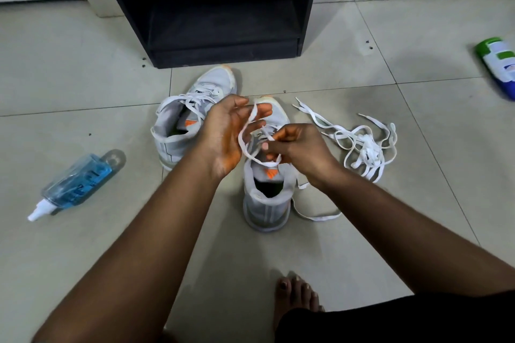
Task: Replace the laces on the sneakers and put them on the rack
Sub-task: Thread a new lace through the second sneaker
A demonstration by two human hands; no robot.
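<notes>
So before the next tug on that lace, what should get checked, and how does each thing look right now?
1. Lace held: ok, right hand pinches it and it loops over the left hand fingers.
2. Near sneaker upright: ok.
3. Far sneaker laced: ok, lace in its eyelets.
4. Spare laces ready: not ok, tangled in a pile.
5. Rack shelf free: ok.
6. Which eyelets are done: cannot tell, the hands hide them.

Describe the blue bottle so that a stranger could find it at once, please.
Start at the black rack standing at the wall, then look down and left across the tiled floor. Left of the two sneakers lies the blue bottle, on its side. It is clear with blue liquid and a white nozzle, unlike the green-and-white bottle far right.
</notes>
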